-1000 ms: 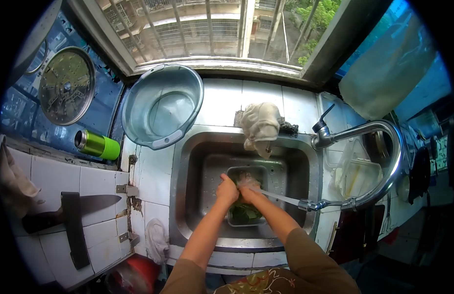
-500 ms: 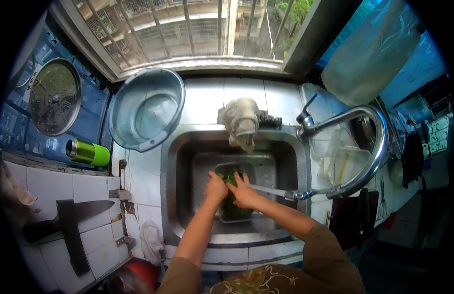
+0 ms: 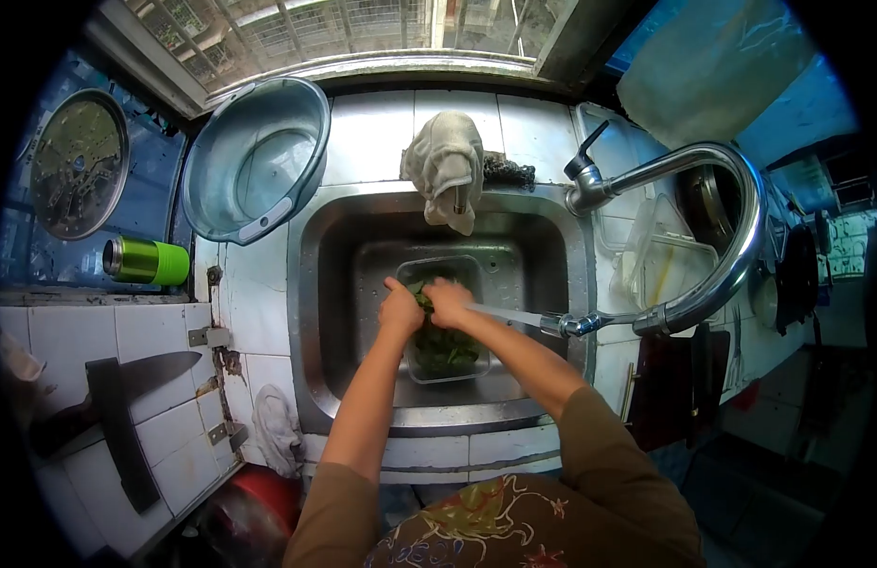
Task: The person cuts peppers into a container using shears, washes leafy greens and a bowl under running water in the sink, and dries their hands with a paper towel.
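Some leafy greens (image 3: 448, 352) sit in a clear container (image 3: 457, 267) inside the steel sink (image 3: 349, 303), the left hand (image 3: 401, 310) closed on them, the right hand (image 3: 450, 303) touching them, its grip too blurred to tell, beside water (image 3: 507, 314) from the curved faucet (image 3: 762, 218).

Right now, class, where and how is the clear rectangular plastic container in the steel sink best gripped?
Probably grip the container by its rim, at the near and far ends, coming from above: it lies open side up, and the dark-green leafy vegetables inside leave both end rims uncovered.
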`<state>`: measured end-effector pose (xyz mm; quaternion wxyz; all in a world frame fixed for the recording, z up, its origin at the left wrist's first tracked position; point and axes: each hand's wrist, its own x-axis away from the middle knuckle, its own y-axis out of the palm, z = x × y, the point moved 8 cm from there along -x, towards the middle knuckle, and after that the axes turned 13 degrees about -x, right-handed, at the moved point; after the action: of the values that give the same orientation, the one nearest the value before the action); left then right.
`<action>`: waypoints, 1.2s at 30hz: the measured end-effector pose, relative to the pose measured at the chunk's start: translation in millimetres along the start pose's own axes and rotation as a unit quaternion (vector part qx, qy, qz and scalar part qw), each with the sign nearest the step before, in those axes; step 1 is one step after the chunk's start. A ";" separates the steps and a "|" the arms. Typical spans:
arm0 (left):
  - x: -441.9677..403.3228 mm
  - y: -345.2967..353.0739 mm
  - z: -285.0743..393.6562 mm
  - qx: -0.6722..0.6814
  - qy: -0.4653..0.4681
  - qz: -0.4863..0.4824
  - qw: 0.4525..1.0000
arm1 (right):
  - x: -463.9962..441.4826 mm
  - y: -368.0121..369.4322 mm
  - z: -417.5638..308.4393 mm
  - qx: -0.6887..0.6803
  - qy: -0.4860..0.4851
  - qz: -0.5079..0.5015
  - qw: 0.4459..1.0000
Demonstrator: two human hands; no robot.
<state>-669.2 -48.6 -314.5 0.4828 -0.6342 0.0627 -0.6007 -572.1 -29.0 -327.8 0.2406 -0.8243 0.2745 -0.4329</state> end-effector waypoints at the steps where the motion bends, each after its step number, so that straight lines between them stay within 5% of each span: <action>1: -1.8 0.2 0.0 0.005 -0.004 0.000 1.000 | 14.2 -18.2 -6.7 -0.040 -0.007 0.025 0.999; 7: 5.4 -5.7 3.3 -0.032 -0.018 0.031 0.999 | 50.2 -57.6 -24.3 -0.115 -0.054 0.087 0.988; 12: 11.9 -6.2 9.0 -0.026 -0.036 0.035 0.998 | 8.8 41.2 25.2 -0.062 -0.094 0.104 0.988; 17: 7.4 -0.9 2.0 -0.036 -0.070 0.004 0.997 | 20.8 73.8 2.8 0.104 -0.123 -0.048 0.986; 20: 5.2 0.5 1.0 -0.026 -0.067 0.008 0.997 | 37.1 61.3 -1.7 0.138 -0.181 -0.035 0.973; 22: 3.3 1.8 0.2 -0.028 -0.066 0.004 0.997 | 24.1 43.5 2.8 0.093 -0.182 0.106 0.973; 27: -15.8 13.6 -9.5 -0.041 -0.050 0.044 0.997 | -14.8 62.9 32.1 -0.075 -0.002 0.055 0.996; 30: -2.6 2.2 -2.4 -0.015 -0.056 0.009 0.998 | -24.0 59.2 28.7 0.050 -0.037 0.087 0.994; 32: 4.4 5.8 -0.4 0.008 -0.067 -0.037 0.997 | -46.6 66.3 51.6 -0.025 -0.023 0.179 0.983; 34: -3.3 9.0 -6.2 0.012 -0.075 -0.015 0.997 | -38.5 30.8 41.9 -0.115 0.133 0.036 0.984; 36: -5.8 9.0 -7.1 0.010 -0.061 -0.018 0.998 | -11.9 -7.8 25.3 -0.192 0.078 0.166 0.964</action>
<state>-672.1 -53.3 -326.0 0.4813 -0.6659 0.0161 -0.5698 -554.5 -11.4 -342.6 0.1240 -0.7615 0.5034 -0.3890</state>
